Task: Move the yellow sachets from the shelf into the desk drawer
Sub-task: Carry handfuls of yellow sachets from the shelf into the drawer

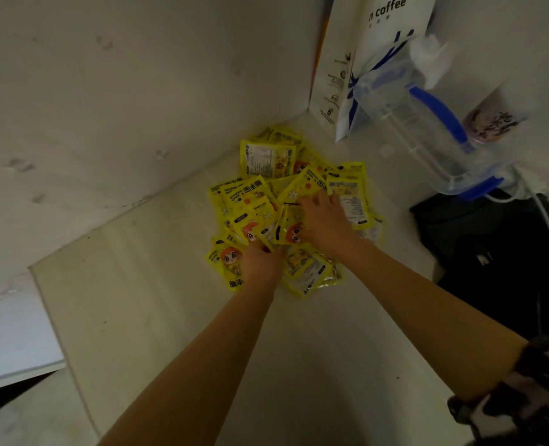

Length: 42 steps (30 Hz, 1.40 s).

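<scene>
Yellow foil packets lie heaped on the pale shelf (pixel 170 317), in the corner where its board meets the wall, and both bare arms reach out to them. Nearest, the left hand (pixel 260 262) sits on the heap's near-left edge, fingers curled down into the yellow sachets (pixel 266 201); it seems to pinch some, though the grip itself is hidden. Just beyond, the right hand (pixel 326 220) lies on the middle of the pile, fingers spread and bent over several packets. This looks like the gathering step: nothing is lifted yet and no drawer is in view. Next, both hands would need to close in and scoop a bundle without shedding slippery packets. The sachets share no direction; their long axes fan out every way, some face up, some face down. Behind stand a coffee bag (pixel 372 53) and a clear jug (pixel 427 123).
</scene>
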Tool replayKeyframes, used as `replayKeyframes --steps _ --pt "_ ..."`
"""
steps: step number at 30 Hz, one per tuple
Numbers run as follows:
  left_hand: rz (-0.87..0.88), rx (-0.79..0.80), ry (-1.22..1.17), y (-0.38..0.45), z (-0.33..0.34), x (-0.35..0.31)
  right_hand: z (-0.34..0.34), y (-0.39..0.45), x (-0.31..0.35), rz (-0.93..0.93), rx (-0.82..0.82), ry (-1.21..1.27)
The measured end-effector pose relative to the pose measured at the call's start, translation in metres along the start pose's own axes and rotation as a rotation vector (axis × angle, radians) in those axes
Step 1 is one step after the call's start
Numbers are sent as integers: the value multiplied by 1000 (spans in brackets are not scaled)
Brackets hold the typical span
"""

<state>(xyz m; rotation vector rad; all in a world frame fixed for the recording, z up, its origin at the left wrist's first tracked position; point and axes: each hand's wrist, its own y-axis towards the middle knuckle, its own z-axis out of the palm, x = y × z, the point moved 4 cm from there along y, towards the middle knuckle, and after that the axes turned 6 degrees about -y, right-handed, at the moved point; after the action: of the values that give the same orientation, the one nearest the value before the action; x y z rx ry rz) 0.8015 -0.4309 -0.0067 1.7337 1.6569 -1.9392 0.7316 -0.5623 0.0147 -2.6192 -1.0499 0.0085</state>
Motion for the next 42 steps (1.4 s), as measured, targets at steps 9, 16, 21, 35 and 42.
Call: replayKeyframes --steps 9,16,21,35,42 --pt "-27 0 -160 -2 -21 4 -1 -17 7 -22 -23 154" --pt "-6 -26 -110 -1 -35 2 -11 -26 -12 118 15 515" --pt "33 -103 -97 5 -51 0 -24 -27 -51 296 -64 585" --pt "-2 -278 151 21 -56 16 9 13 -100 600 -20 626" --pt "-17 -307 137 48 -60 44 6 18 -94 669 85 567"
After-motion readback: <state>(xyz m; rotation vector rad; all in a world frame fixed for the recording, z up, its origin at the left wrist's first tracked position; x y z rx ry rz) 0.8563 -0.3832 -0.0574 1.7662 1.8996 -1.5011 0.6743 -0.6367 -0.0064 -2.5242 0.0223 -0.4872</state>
